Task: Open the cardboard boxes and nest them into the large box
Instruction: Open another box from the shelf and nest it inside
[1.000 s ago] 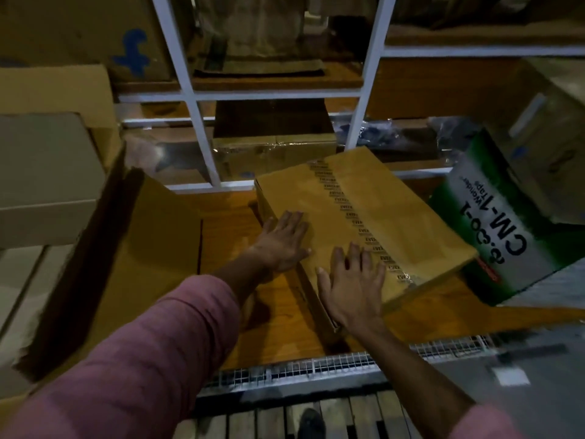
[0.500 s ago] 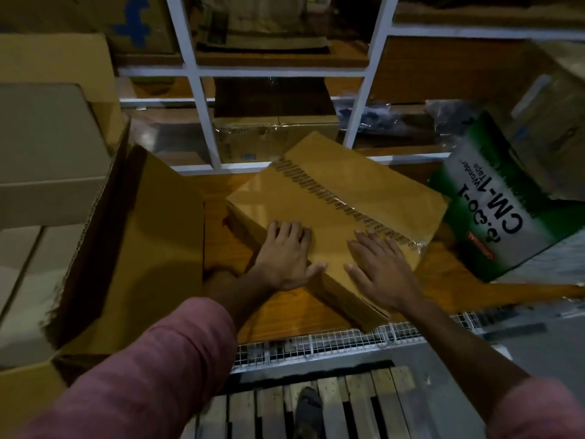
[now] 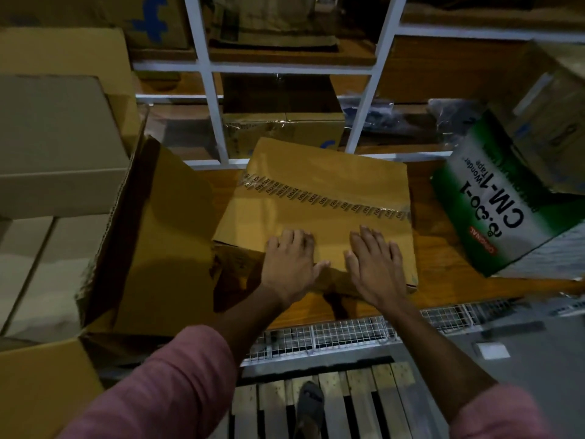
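Both hands, left hand (image 3: 289,264) and right hand (image 3: 375,264), press flat, fingers straight, on sealed box (image 3: 316,210). Risk: tape (image 3: 323,201) intact; box overhangs desk (image 3: 443,264) edge, may slide off.

Wooden shelf (image 3: 449,267) bears taped box (image 3: 316,198), green carton (image 3: 493,210).

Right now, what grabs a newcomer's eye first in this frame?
Dead centre, two bare hands, the left hand and the right hand, press flat on a taped brown cardboard box lying on the wooden shelf. To the left stands a large open brown cardboard box with its flap raised. At right leans a green-and-white carton printed "CM-1".
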{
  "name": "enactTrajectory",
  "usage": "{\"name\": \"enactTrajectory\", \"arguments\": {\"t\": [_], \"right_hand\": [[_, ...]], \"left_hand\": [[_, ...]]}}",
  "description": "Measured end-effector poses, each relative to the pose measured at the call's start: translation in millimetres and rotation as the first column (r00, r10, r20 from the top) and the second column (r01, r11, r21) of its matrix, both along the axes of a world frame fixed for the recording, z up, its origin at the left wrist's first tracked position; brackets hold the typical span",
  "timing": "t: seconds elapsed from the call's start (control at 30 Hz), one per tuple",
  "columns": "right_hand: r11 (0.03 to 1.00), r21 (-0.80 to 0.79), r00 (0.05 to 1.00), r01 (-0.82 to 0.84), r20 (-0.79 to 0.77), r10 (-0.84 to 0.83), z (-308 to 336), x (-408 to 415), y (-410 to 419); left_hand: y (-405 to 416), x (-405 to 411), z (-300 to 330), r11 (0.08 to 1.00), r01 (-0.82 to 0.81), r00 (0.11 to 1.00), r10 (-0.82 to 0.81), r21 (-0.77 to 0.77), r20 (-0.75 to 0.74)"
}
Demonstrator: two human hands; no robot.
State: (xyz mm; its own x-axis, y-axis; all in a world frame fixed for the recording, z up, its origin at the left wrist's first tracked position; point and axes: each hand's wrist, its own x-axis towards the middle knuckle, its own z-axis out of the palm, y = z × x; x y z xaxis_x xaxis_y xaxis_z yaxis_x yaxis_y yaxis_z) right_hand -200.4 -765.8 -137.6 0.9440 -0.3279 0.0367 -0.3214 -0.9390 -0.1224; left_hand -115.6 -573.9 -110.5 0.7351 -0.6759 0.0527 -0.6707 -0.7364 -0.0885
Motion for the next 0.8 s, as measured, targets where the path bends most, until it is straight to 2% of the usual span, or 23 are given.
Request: {"name": "enactTrajectory", "arguments": {"t": [0.07,0.13,0.33,0.4,0.57,0.7,0.8], "right_hand": [[0.999,0.004,0.999,-0.037,-0.018,0.037,-0.4,-0.4,-23.1],[0.997,0.006,0.997,-0.073,-0.027,0.073,-0.5,2.2,-42.7],[0.997,-0.01,0.996,-0.081,0.022,0.081,3.8,29.1,-63.1],[0.998,0.008,0.998,-0.056,0.027,0.055,5.9,49.4,-66.9],[0.993,0.008,0.993,-0.116,0.023,0.115,2.6,76.5,-73.4],[0.992,0.019,0.991,-0.128,-0.045,0.128,-1.2,70.7,-72.3],[0.99,-0.051,0.991,-0.131,-0.023,0.13,-2.5,54.5,-65.3]], "left_hand": [[5.9,17.5,-4.7,0.992,0.107,0.994,-0.108,-0.062,-0.02],[4.3,41.1,-7.5,0.984,0.141,0.983,-0.152,-0.112,-0.098],[-12.4,85.3,-16.5,0.976,-0.032,0.995,0.011,-0.215,-0.097],[-17.4,93.6,-21.2,0.977,-0.072,0.995,0.057,-0.202,-0.078],[-24.6,104.2,-23.9,0.975,-0.176,0.981,0.163,-0.134,-0.103],[-23.2,94.0,-25.8,0.975,-0.195,0.971,0.178,-0.104,-0.157],[-16.9,76.3,-27.4,0.976,-0.196,0.975,0.183,-0.095,-0.128]]}}
